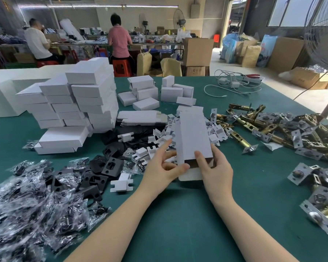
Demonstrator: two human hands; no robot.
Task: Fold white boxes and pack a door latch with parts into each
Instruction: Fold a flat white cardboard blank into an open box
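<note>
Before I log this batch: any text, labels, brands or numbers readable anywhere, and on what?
None can be read.
Box held by left hand and right hand: plain white.
Stacked boxes: blank.
Carton beyond the table: red print, too blurred.
</note>
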